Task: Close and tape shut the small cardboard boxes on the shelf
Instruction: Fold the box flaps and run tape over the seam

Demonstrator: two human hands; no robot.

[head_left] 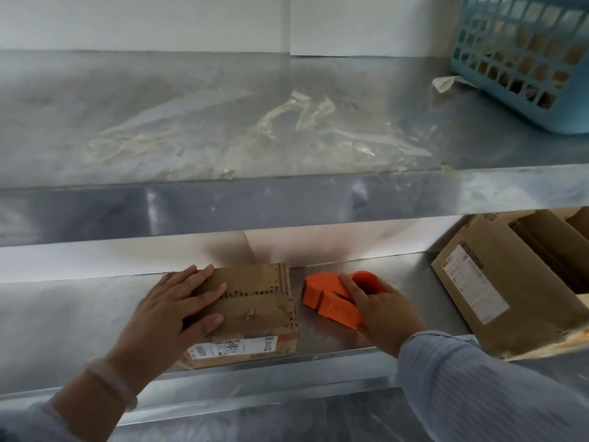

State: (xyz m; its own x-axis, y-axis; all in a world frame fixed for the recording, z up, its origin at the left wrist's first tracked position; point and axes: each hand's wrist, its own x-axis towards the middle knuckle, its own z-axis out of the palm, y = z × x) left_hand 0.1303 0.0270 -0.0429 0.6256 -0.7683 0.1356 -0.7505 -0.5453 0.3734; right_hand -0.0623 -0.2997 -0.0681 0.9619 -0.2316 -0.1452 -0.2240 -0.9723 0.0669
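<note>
Small cardboard box (pixel 255 301) under flat left hand (pixel 178 301); right hand (pixel 385 311) grips tape dispenser (pixel 331 301) beside.

A box (pixel 251 311) is sitting at the front of the lower shelf (pixel 79 314), a dispenser (pixel 331 301) lying just to its right. The left hand (pixel 178 301) is resting flat on the box's top; the right hand (pixel 385 314) is gripping the dispenser. A big box (pixel 497 301) is standing further right. Tape scraps (pixel 287 122) are lying on the upper shelf (pixel 159 106), a basket (pixel 526 52) at its far right.
</note>
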